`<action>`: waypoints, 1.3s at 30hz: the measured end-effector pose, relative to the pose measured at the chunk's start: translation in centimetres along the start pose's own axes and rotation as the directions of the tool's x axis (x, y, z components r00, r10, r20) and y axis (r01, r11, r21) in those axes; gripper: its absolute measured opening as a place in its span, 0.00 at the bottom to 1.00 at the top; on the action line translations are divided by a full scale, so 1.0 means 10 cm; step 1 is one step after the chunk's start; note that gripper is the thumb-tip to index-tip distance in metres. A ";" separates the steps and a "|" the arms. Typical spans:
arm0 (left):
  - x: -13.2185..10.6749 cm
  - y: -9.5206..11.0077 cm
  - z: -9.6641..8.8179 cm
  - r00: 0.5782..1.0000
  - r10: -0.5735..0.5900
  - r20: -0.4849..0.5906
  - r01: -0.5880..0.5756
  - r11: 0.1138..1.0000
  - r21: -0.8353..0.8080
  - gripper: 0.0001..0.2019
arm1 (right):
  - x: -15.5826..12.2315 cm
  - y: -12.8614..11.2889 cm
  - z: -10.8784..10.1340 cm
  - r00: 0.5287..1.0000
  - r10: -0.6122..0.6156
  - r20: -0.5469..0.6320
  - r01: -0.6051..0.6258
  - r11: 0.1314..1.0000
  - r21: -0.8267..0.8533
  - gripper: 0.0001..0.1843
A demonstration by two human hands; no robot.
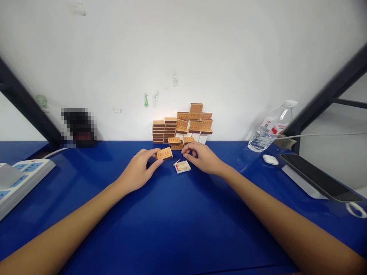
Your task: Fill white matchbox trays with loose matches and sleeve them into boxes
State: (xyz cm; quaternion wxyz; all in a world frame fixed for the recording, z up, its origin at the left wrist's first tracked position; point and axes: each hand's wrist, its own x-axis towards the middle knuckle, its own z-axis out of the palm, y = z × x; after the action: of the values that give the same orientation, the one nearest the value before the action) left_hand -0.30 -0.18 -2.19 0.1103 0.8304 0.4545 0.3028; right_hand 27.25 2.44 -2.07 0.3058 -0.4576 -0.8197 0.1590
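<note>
My left hand [141, 168] grips an orange matchbox cover [164, 153] between thumb and fingers, its printed face turned toward me. On the blue tabletop between my hands lies a white matchbox tray [183, 167] with several matches in it. A single match [176, 162] with a red head rests at the tray's left edge. My right hand [203, 156] hovers just behind and right of the tray, its fingers loosely bent, with a gap between thumb and forefinger and nothing visible in it.
Stacked matchboxes [195, 114] stand against the white wall. At the right are a tilted water bottle [268, 128], a white earbud case [270, 159] and a phone [318, 176] on a stand. A power strip [31, 179] lies at the left, near a pixelated dark object [78, 128].
</note>
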 end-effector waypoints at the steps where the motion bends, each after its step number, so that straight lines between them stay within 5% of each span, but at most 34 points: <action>1: 0.00 0.00 -0.01 1.000 -0.005 -0.006 0.005 1.000 0.004 0.22 | 0.05 0.00 -0.01 0.999 -0.024 0.044 0.023 0.999 0.024 0.06; 8: 0.01 0.00 -0.02 0.999 -0.015 -0.048 0.015 1.000 0.004 0.22 | 0.20 -0.08 -0.03 0.962 -0.106 0.253 0.109 0.994 0.001 0.04; 18: 0.00 0.01 -0.02 0.999 0.000 -0.050 0.000 1.000 -0.002 0.22 | 0.16 -0.13 -0.05 0.952 -0.076 0.297 0.111 0.989 -0.100 0.03; 30: 0.00 0.03 -0.04 0.999 0.011 -0.050 -0.010 1.000 0.012 0.22 | 0.08 -0.17 -0.07 0.986 -0.077 0.147 0.098 0.985 -0.142 0.03; 35: -0.02 0.01 -0.01 0.997 0.029 -0.066 -0.028 1.000 0.012 0.22 | -0.05 -0.14 -0.12 0.983 -0.161 0.086 0.169 0.980 -0.101 0.23; 39: -0.03 0.00 0.02 0.998 0.027 -0.048 -0.027 1.000 0.006 0.22 | -0.15 -0.18 -0.15 0.999 0.019 0.028 -0.021 0.998 0.067 0.14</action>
State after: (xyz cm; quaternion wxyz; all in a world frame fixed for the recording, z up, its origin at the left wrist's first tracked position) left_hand -0.29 -0.40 -2.44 0.0930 0.8292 0.4466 0.3230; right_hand 27.65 0.15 -0.50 0.3081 -0.4529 -0.8134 0.1957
